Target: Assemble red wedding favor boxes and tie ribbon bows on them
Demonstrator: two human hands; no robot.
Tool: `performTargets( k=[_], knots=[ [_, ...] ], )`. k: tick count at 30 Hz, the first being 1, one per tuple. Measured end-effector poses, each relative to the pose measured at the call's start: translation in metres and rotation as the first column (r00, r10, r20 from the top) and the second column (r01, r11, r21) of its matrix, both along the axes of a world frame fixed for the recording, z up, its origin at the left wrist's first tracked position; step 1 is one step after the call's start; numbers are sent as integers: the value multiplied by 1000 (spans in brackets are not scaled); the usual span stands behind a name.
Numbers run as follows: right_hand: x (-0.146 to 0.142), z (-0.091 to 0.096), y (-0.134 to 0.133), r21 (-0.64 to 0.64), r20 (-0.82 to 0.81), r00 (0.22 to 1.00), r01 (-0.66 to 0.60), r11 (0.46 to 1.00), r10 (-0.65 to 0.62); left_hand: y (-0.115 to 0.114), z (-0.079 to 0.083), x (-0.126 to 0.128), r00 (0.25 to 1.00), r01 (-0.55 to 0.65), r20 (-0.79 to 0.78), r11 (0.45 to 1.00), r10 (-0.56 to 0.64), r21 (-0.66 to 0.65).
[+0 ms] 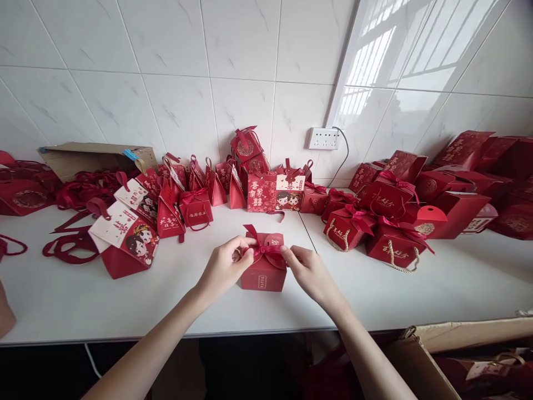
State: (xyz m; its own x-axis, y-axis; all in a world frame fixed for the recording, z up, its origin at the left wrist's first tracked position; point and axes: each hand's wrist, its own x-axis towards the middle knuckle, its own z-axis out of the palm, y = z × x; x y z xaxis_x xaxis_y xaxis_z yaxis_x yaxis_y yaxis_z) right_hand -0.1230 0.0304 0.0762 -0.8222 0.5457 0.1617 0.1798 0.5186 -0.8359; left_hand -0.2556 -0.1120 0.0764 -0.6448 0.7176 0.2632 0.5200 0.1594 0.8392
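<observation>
A small red gift box (268, 278) stands upright on the white table in front of me, gold lettering on its front. Across its top runs a dark red ribbon (266, 249), tied in a bow or knot at the middle. My left hand (227, 258) pinches the ribbon's left side between thumb and forefinger. On the right side, my right hand (307, 270) pinches the ribbon at the box's upper edge. Both hands are closed and level with each other. The underside of the knot is hidden.
Several red boxes line the wall, and a cartoon-printed box (125, 239) sits left. Bow-tied boxes (387, 244) with rope handles are heaped right. Loose ribbon (75, 250) lies left near a cardboard box (100, 155). A power socket (323, 139) is on the wall; an open carton (433, 355) stands lower right.
</observation>
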Motion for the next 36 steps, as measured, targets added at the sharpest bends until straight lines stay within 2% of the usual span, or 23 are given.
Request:
performTargets(
  k=[5, 8, 12, 17, 19, 20, 24, 29, 31, 34, 36],
  knots=[
    [-9, -2, -4, -133, -15, 1000, 10, 991, -12, -1, 1, 0, 999, 26, 33, 1000, -27, 16],
    [-8, -2, -3, -259, -48, 997, -67, 964, 57, -4, 1, -2, 999, 34, 34, 999, -35, 19],
    [-2, -4, 2, -482, -155, 966, -256, 838, 207, -12, -1, -2, 996, 44, 73, 999, -46, 22],
    [3, -11, 6, -666, -249, 938, -346, 661, 240, -23, -5, 3, 991, 61, 121, 998, -64, 32],
    [6, -13, 6, -699, -260, 931, -364, 615, 255, -27, -7, 4, 992, 75, 93, 995, -80, 58],
    [9, -14, 6, -698, -263, 928, -371, 613, 263, -28, -7, 5, 994, 86, 64, 993, -91, 80],
    [22, -15, 2, -617, -231, 925, -378, 690, 301, -35, -12, 11, 992, 116, -63, 982, -108, 149],
    [42, -10, 2, -482, -119, 936, -345, 805, 330, -44, -17, 22, 992, 117, -52, 986, -112, 117],
    [45, -1, 8, -366, -96, 947, -320, 874, 306, -45, -17, 24, 990, 133, -52, 987, -128, 95],
    [38, 19, 17, -106, -128, 976, -191, 976, 177, -44, -12, 25, 984, 165, -78, 985, -162, 38],
    [24, 31, 18, 46, -119, 967, -221, 974, 225, -43, -7, 25, 980, 179, -88, 984, -178, 1]
  ],
)
